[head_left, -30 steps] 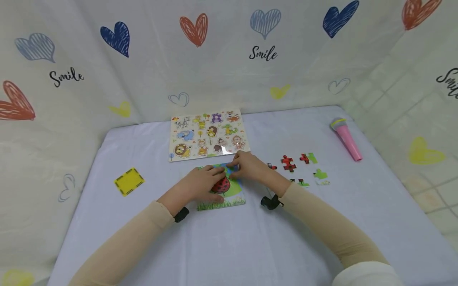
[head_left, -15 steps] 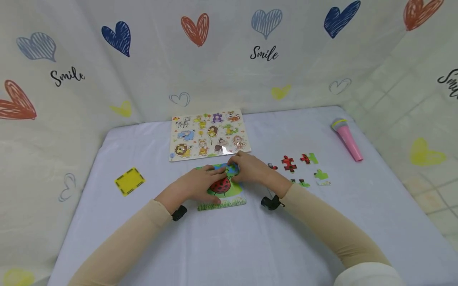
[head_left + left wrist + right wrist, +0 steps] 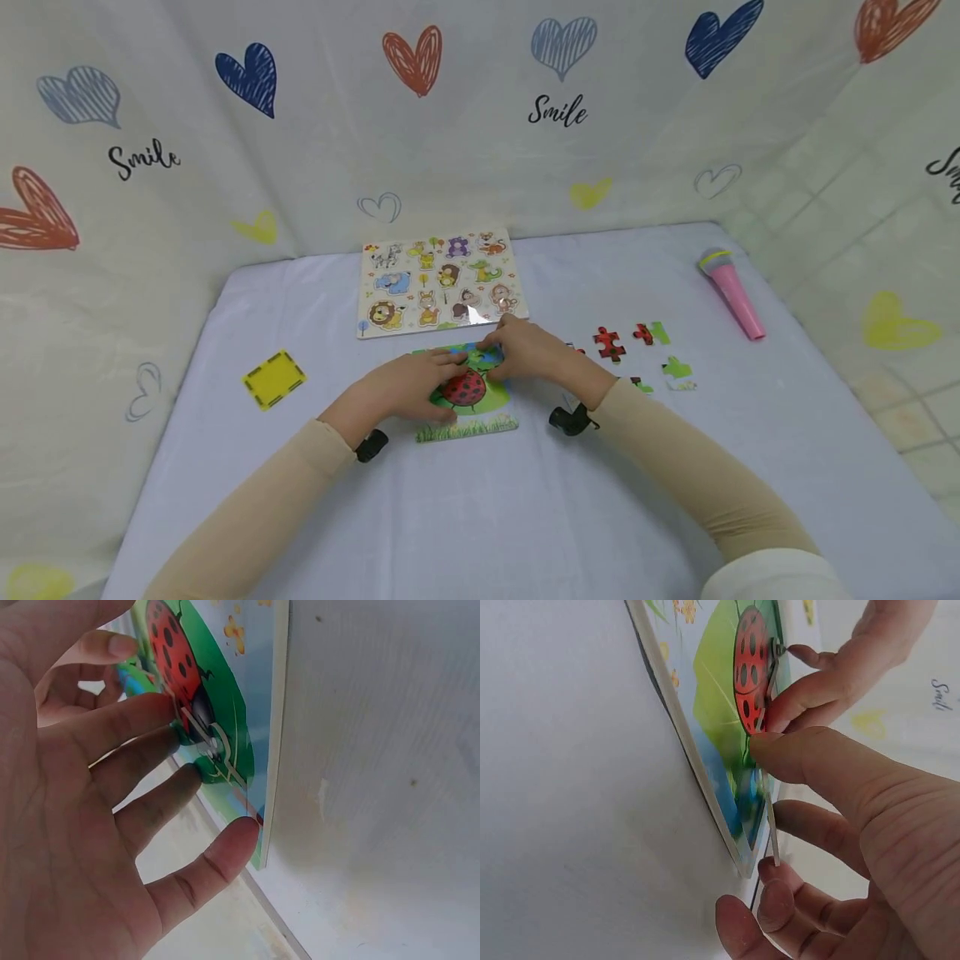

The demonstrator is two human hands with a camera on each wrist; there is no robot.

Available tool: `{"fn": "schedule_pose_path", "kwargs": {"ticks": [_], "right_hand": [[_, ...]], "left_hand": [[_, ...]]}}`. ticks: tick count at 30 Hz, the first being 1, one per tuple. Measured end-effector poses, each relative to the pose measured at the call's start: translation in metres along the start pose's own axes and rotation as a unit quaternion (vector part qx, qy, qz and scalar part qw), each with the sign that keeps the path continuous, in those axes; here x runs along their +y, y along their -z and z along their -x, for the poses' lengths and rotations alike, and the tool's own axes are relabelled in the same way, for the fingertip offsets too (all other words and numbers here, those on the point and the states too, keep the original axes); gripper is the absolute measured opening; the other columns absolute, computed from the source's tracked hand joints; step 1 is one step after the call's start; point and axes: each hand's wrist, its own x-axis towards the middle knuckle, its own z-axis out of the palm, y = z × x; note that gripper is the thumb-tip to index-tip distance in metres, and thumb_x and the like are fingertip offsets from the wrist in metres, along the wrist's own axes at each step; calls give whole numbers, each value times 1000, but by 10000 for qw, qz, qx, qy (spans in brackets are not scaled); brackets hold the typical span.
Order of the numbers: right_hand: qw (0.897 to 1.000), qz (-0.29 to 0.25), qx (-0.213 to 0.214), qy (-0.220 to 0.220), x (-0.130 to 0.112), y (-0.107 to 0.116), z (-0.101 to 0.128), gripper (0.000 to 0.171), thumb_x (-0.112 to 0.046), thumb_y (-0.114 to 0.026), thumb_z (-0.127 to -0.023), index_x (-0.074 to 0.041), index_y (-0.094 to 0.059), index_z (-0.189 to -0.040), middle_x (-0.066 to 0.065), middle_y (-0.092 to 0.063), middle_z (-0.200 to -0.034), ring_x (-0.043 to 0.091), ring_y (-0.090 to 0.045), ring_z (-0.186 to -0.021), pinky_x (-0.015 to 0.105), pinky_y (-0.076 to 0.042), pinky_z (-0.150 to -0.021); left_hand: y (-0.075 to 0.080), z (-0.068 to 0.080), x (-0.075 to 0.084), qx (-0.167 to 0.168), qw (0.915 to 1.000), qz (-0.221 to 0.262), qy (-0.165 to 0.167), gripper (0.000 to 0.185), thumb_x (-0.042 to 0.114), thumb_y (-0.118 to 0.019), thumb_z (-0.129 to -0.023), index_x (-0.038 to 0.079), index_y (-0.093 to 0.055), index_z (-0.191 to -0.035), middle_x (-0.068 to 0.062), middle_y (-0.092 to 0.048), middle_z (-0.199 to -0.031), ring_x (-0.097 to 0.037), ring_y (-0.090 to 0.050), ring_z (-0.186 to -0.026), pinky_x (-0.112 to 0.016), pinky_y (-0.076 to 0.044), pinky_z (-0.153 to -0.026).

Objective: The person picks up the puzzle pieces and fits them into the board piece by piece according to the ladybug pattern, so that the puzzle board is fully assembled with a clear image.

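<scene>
— Under both hands, head view? The ladybug puzzle point(image 3: 467, 396), left hand point(image 3: 408, 387) flat on it, right hand point(image 3: 525, 350) at its far corner.

— Left wrist?

— Straight fingers point(image 3: 142, 727) press the board.

— Right wrist?

— Thumb point(image 3: 810, 761) and fingers pinch a loose puzzle piece point(image 3: 771, 825) at the board's edge.

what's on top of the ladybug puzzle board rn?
Both hands: left hand with straight fingers pressing on the ladybug puzzle board, right hand pinching a puzzle piece at its far edge. The board area under the hands is hidden.
</scene>
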Motion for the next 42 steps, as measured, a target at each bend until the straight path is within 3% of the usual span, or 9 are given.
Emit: {"fn": "schedule_pose_path", "kwargs": {"ticks": [9, 13, 18, 24, 31, 37, 42], "right_hand": [[9998, 176, -4, 106, 3, 2, 1, 53, -31, -88, -82, -17, -74, -131, 12, -59, -120, 20, -58, -92, 33, -51, -78], [9988, 281, 63, 400, 6, 3, 0, 54, -34, -87, -82, -16, -73, -132, 8, -60, -115, 17, -56, -86, 30, -49, -73], [9985, 26, 166, 512, 10, 7, 2, 52, -34, -88, -82, -16, -75, -129, 2, -63, -108, 11, -58, -80, 27, -50, -70], [9971, 57, 127, 745, 7, 7, -1, 48, -32, -86, -82, -15, -76, -126, 4, -59, -103, 13, -53, -75, 26, -46, -66], [9976, 372, 60, 586, 1, 3, 0, 51, -37, -86, -84, -20, -74, -131, 5, -58, -104, 16, -51, -80, 28, -43, -66], [9973, 415, 32, 605, 0, 1, 1, 52, -36, -85, -87, -19, -72, -134, 8, -59, -114, 19, -52, -91, 30, -48, -73], [9985, 234, 184, 466, 0, -3, 0, 59, -36, -87, -85, -10, -69, -136, 8, -65, -125, 21, -62, -107, 37, -55, -92]], "left_hand": [[3, 3, 2, -33, 9999, 119, -25, 84, 56, -72, -92, 20, -40, -161, 1, -27, -171, -28, -24, -158, -49, -30, -125], [3, 4, 3, -6, 9999, 99, -41, 84, 55, -72, -92, 19, -39, -161, -1, -28, -171, -29, -25, -158, -50, -29, -125], [3, 4, 3, 25, 9999, 98, -64, 85, 54, -73, -92, 19, -39, -161, -1, -28, -171, -30, -26, -158, -52, -30, -125], [2, 4, 2, 81, 9998, 166, -16, 85, 55, -74, -91, 19, -40, -160, -1, -29, -170, -30, -28, -157, -53, -33, -123], [-1, -1, 2, 182, 9998, 123, -30, 85, 59, -74, -89, 21, -42, -158, 3, -31, -170, -26, -31, -155, -51, -37, -120], [-1, -1, 1, 219, 9996, 140, -74, 86, 57, -75, -89, 20, -41, -159, 2, -31, -170, -26, -31, -155, -51, -37, -121], [-2, 0, 0, 224, 9996, 88, -164, 86, 54, -74, -89, 27, -37, -162, 4, -27, -171, -29, -28, -156, -56, -37, -120]]}}
